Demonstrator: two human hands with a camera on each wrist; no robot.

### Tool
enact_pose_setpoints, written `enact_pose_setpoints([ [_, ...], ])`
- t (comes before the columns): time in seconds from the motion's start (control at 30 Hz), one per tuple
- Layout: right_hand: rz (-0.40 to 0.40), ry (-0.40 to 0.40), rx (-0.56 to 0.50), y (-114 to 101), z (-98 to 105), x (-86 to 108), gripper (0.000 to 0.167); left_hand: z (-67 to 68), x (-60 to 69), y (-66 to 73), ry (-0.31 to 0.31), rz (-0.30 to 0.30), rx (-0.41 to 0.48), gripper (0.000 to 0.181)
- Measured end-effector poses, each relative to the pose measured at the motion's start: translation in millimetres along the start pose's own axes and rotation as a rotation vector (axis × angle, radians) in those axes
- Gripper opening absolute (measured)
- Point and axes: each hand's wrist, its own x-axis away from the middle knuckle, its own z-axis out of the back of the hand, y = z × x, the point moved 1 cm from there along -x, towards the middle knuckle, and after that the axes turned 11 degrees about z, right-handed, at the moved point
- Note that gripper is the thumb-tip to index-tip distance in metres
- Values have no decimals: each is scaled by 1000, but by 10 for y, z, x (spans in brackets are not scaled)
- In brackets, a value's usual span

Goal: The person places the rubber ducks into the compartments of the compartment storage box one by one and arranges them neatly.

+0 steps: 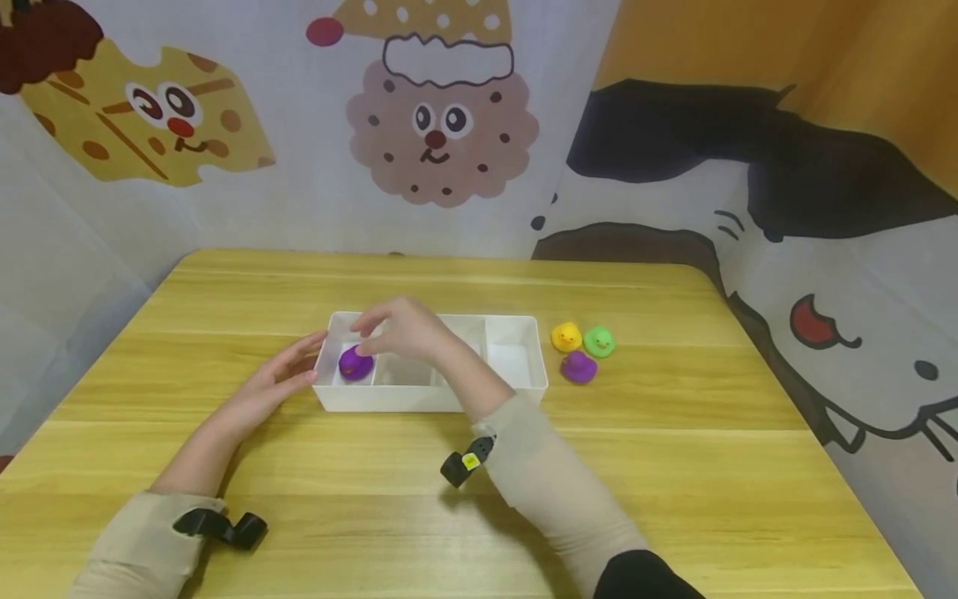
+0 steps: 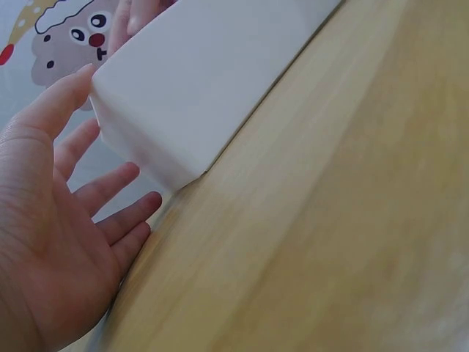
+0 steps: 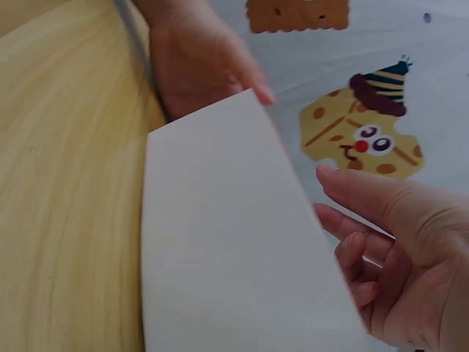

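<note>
A long white divided box (image 1: 419,399) stands on the table. Its leftmost compartment holds a purple rubber duck (image 1: 355,364). Over that compartment is my right hand (image 1: 407,331), thumb tip just above the duck and the index finger spread apart from it. In the right wrist view the fingers of this right hand (image 3: 410,257) are loosely bent beyond the box wall, with nothing seen between them; the duck is hidden there. My left hand (image 1: 273,387) rests against the box's left end, fingers extended, as the left wrist view of the left hand (image 2: 62,220) also shows.
Right of the box sit a yellow duck (image 1: 566,337), a green duck (image 1: 599,342) and a second purple duck (image 1: 579,367), close together. The wooden table (image 1: 674,482) reaches back to a cloth (image 1: 284,216) printed with cartoon figures.
</note>
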Motion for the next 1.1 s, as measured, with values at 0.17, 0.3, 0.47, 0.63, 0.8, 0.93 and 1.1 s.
enact_pose_setpoints([
  [0.17, 46, 46, -41, -40, 84, 117, 31, 0, -2, 6, 5, 5, -12, 56],
  [0.3, 86, 80, -46, -82, 155, 222, 31, -1, -2, 6, 6, 3, -15, 56],
  [0.47, 98, 117, -59, -147, 245, 357, 30, 7, -1, 0, 12, 7, -25, 56],
  [0.63, 99, 135, -66, -188, 312, 490, 30, 8, -6, -3, 15, 5, -24, 57],
  [0.8, 120, 155, -51, -203, 366, 636, 31, 4, 2, -6, 23, 7, -27, 57],
  [0.93, 151, 181, -60, -182, 409, 752, 31, 6, 4, -8, 21, 11, -29, 57],
  [1.1, 139, 223, -72, -165, 478, 897, 28, 9, -1, -10, 18, 13, -28, 57],
])
